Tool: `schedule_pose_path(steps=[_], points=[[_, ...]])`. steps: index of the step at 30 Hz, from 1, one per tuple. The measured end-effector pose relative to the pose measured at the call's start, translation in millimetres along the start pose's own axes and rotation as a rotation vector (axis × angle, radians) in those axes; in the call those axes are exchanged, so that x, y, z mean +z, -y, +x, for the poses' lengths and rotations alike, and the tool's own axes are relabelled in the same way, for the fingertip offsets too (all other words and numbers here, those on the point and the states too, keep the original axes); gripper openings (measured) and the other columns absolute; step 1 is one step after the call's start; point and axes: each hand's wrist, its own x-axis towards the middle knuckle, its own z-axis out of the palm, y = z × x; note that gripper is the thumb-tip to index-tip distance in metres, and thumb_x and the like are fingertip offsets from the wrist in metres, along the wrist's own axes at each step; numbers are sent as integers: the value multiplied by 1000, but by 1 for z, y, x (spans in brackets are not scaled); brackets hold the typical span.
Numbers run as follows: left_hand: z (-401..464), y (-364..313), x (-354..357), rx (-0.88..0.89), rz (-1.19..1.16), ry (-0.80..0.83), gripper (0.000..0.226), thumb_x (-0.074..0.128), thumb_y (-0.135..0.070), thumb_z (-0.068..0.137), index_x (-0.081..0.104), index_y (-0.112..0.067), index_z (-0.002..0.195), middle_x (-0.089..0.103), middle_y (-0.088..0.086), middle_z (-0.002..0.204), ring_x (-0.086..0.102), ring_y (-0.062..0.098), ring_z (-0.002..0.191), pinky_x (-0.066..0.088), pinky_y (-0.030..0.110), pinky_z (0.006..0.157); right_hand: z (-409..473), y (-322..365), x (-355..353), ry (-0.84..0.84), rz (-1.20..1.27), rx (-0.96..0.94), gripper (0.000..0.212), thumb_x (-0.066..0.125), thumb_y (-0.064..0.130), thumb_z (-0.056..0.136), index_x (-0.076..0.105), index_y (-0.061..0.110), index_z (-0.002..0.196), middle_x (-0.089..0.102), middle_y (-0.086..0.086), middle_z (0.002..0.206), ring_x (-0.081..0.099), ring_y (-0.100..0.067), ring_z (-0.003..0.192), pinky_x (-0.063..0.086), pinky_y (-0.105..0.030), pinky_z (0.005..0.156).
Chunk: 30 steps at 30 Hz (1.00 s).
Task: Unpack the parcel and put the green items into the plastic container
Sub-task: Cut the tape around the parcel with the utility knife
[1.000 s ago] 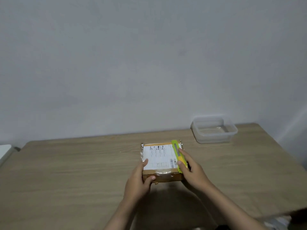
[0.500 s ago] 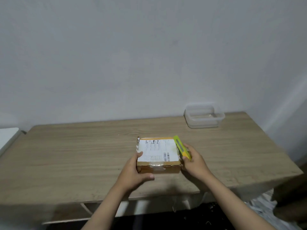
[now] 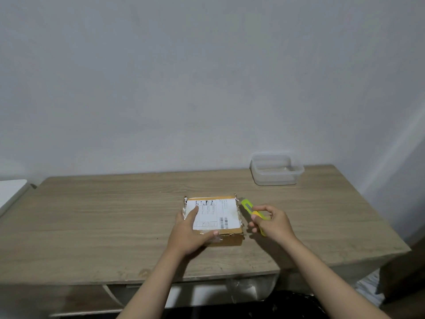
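Note:
A small brown cardboard parcel with a white shipping label lies closed near the middle of the wooden table. My left hand rests on its near-left corner, thumb along the front edge. My right hand is just right of the parcel, closed around a yellow-green utility knife whose tip points away toward the parcel's far-right corner. A clear plastic container stands at the table's back right, with nothing visible inside it.
A white surface juts in at the far left beside the table. The wall rises directly behind the table. The table's right edge drops to the floor, where a brown object stands.
My right hand has pulled the knife off the parcel's right edge to a spot just beside it. The camera has tilted down and back, showing more of the table's front edge.

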Motion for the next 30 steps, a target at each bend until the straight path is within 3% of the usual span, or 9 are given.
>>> schedule_pose_path(steps=[6, 11, 14, 17, 22, 24, 30], points=[[-3, 1, 7, -3, 25, -41, 104, 76, -65, 57, 33, -29, 144, 28, 6, 141, 35, 23, 136, 35, 30, 105, 4, 5, -3, 154, -195, 105, 19, 56, -2, 86, 50, 11, 98, 63, -14, 87, 70, -24, 56, 55, -36, 49], [-2, 4, 9, -4, 13, -53, 105, 75, -68, 55, 33, -30, 144, 28, 6, 140, 32, 22, 137, 34, 29, 105, -2, 7, 0, 47, -269, -21, 32, 50, 0, 82, 48, 22, 104, 59, -9, 71, 59, -25, 47, 47, -29, 38], [-3, 5, 13, -4, 10, -75, 101, 77, -64, 58, 34, -30, 144, 27, 6, 142, 29, 20, 138, 33, 29, 106, 0, 3, 0, -4, -408, -172, 23, 56, 14, 85, 57, 21, 107, 60, -2, 70, 59, -22, 54, 48, -30, 52], [-5, 4, 17, -4, 0, -102, 101, 77, -63, 59, 34, -30, 143, 27, 7, 142, 29, 21, 138, 33, 29, 106, 1, 1, 0, -20, -534, -243, 25, 57, 15, 85, 62, 19, 109, 57, 5, 68, 55, -18, 61, 38, -27, 57], [-4, 6, 18, -14, -4, -109, 102, 77, -65, 57, 33, -32, 143, 28, 8, 142, 31, 21, 136, 35, 30, 106, 1, 4, 2, -12, -637, -279, 30, 56, 13, 84, 64, 17, 113, 70, -5, 106, 63, -27, 95, 49, -30, 76], [-4, 6, 19, -17, -7, -116, 102, 77, -66, 56, 34, -32, 142, 29, 8, 141, 33, 20, 135, 36, 31, 105, 1, 7, 4, -10, -672, -292, 31, 55, 14, 85, 63, 16, 114, 69, -6, 111, 62, -28, 100, 51, -35, 82], [-3, 7, 21, -20, -21, -139, 105, 77, -68, 51, 36, -32, 141, 30, 8, 141, 33, 20, 136, 39, 32, 104, -1, 19, 8, 71, -786, -215, 24, 52, 11, 80, 67, 14, 98, 70, -11, 95, 62, -31, 87, 55, -39, 72]])
